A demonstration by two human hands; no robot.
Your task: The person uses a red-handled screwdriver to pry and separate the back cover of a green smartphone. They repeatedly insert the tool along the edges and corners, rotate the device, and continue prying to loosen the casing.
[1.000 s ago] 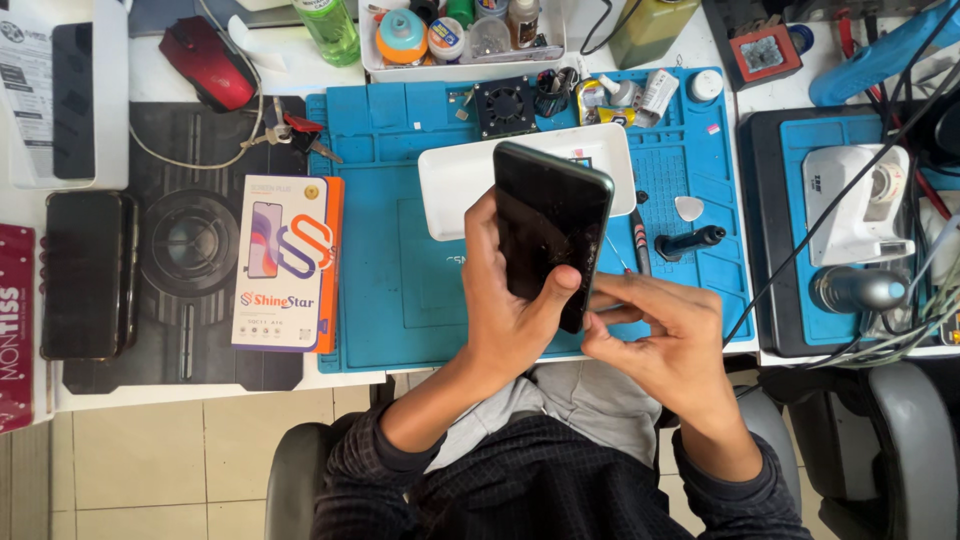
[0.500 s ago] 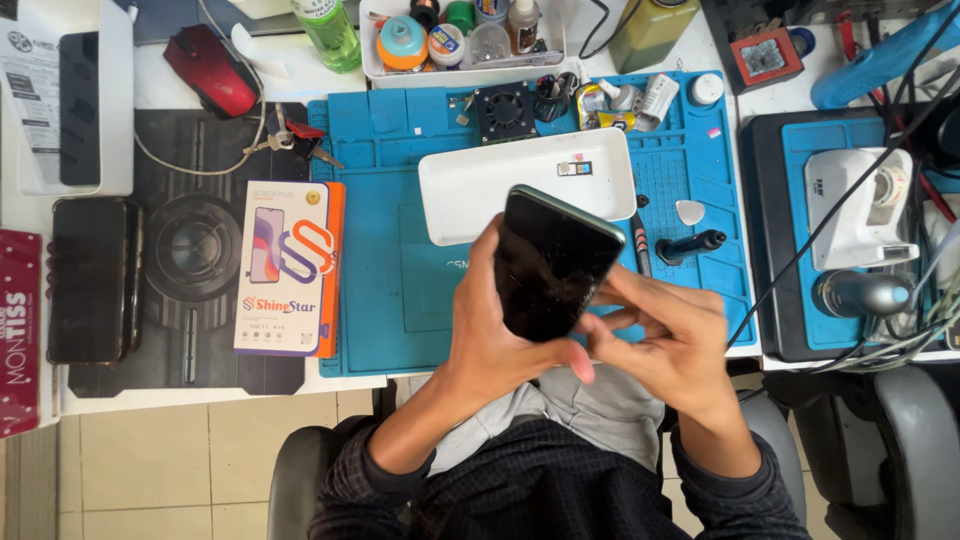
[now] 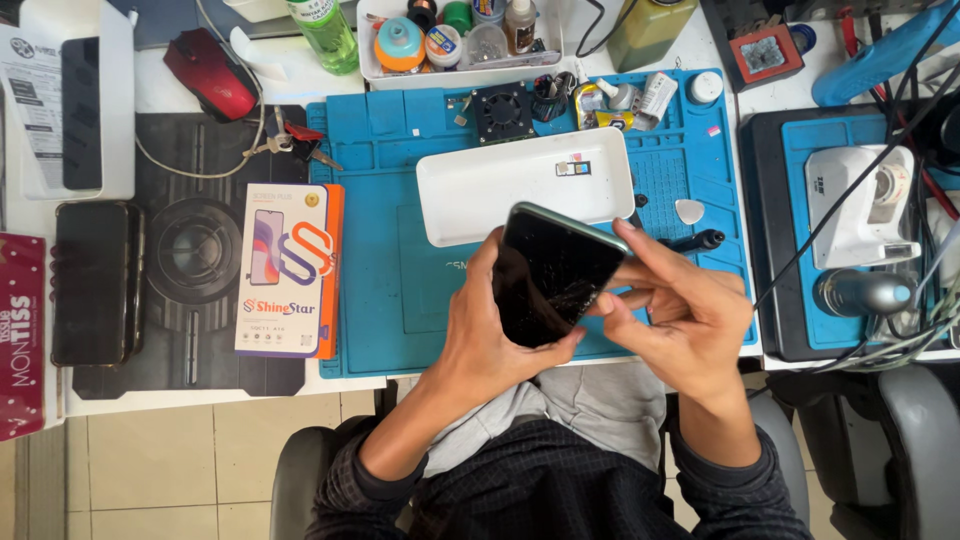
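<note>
Glossy black glass on the phone (image 3: 555, 275), finely cracked toward its lower edge, with a thin metallic-looking rim. Matt blue rubbery mat (image 3: 380, 270) on the desk. Smooth white plastic tray (image 3: 480, 195) at the mat's middle. Printed glossy cardboard box (image 3: 285, 270) at the mat's left edge. Shiny red plastic mouse (image 3: 212, 73) near the desk's far left.

A mat (image 3: 380, 290) covers the desk's middle. On it, toward the back edge, lies a tray (image 3: 480, 195); a fan (image 3: 503, 110) sits behind that. A box (image 3: 288, 270) overlaps the mat's left edge, and a phone (image 3: 95, 283) lies left of it. A mouse (image 3: 208, 72) rests near the back left corner. Above the mat's front edge, seemingly clear of it, both hands (image 3: 500, 340) hold a handset (image 3: 555, 275).
</note>
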